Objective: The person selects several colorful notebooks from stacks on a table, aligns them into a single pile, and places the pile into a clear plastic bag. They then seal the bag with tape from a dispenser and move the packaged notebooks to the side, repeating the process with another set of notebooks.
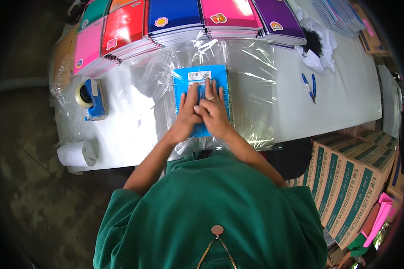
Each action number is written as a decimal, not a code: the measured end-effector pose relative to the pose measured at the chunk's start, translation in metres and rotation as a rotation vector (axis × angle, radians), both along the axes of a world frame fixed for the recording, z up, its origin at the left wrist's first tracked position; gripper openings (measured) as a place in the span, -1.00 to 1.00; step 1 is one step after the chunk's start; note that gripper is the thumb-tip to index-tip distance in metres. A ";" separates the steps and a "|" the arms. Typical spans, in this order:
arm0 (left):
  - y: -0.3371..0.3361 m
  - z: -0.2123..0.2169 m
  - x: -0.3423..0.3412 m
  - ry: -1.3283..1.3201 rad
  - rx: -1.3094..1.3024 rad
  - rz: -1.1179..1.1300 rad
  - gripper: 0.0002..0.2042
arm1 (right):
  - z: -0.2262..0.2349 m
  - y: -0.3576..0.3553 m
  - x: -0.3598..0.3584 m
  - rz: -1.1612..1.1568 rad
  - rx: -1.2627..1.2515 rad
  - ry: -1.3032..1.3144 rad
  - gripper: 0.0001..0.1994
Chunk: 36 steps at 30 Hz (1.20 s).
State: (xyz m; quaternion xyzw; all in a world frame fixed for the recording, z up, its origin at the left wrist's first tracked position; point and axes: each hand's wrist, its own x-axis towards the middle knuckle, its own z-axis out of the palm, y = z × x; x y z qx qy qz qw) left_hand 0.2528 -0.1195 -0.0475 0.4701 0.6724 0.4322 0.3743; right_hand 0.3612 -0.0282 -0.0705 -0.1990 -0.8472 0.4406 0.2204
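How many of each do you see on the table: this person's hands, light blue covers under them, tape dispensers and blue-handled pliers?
Hands: 2, left hand and right hand
Light blue cover: 1
Tape dispenser: 1
Blue-handled pliers: 1
Total: 5

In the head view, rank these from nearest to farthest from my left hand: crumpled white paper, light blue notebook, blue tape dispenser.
Nearest to your left hand first:
1. Light blue notebook: directly under your hands.
2. Blue tape dispenser: on the table to your left.
3. Crumpled white paper: toward the table's far right.
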 end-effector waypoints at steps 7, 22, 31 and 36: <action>0.040 0.011 -0.130 0.751 0.124 0.410 -0.31 | 0.008 -0.009 -0.010 -0.021 0.282 -0.113 -0.79; 0.110 0.040 -0.121 0.847 0.110 -0.055 -0.78 | 0.009 -0.010 -0.008 -0.031 0.278 -0.127 -0.82; -0.001 -0.013 -0.034 0.997 -0.100 0.222 -0.47 | 0.005 -0.001 -0.010 0.004 0.090 -0.072 -0.76; 0.002 -0.018 -0.007 1.002 -0.307 0.112 -0.42 | 0.017 0.003 -0.011 0.100 -0.084 0.020 -0.75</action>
